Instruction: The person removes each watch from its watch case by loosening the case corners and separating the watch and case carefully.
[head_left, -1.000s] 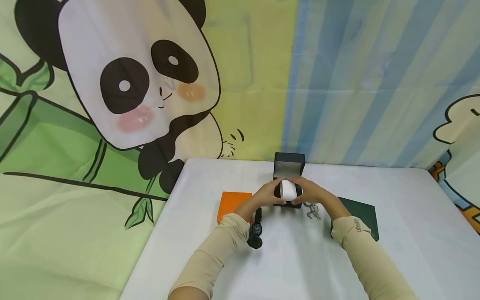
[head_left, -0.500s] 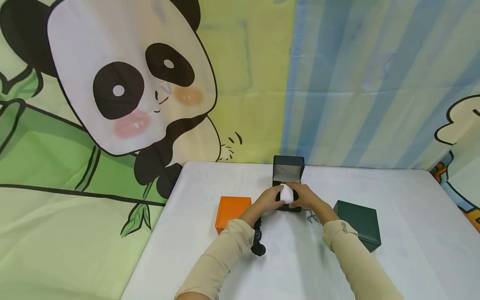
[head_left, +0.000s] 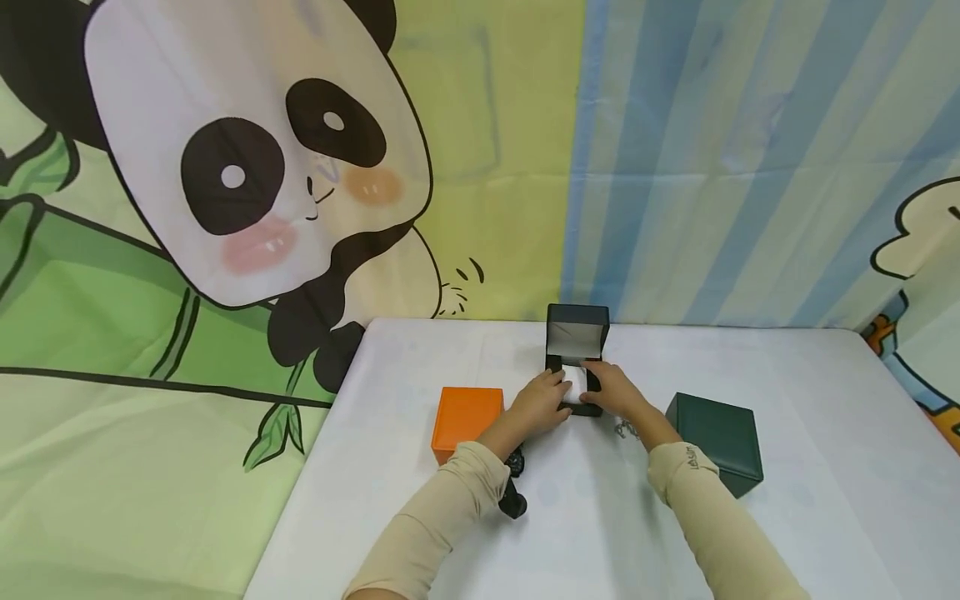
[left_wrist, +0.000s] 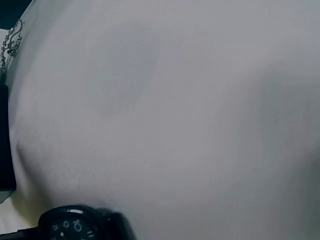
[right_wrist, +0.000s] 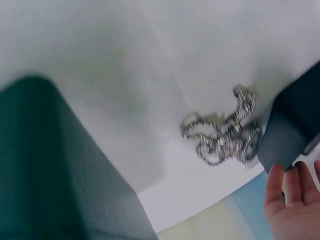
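Note:
A black hinged box (head_left: 576, 314) stands at the back of the table with its lid up. Inside its lower part sits a small white cushion (head_left: 574, 385). My left hand (head_left: 536, 404) holds the cushion's left side, fingers over the box's near left edge. From the right, my right hand (head_left: 617, 390) grips the cushion between thumb and fingers. In the right wrist view, the fingers of the right hand (right_wrist: 295, 205) are by the black box (right_wrist: 287, 137); the cushion is hidden there. The left wrist view does not show the left hand.
An orange box (head_left: 468, 421) lies left, a dark green box (head_left: 716, 437) right. A black wristwatch (head_left: 514, 462) (left_wrist: 75, 227) lies below the left wrist, partly hidden. A silver chain (right_wrist: 227, 135) lies right of the black box. A printed cloth (head_left: 495, 208) hangs behind the white table (head_left: 577, 517).
The white cushion has gone down into the black box with both hands, which now sit lower on it. The left hand's fingers have shifted over the box edge.

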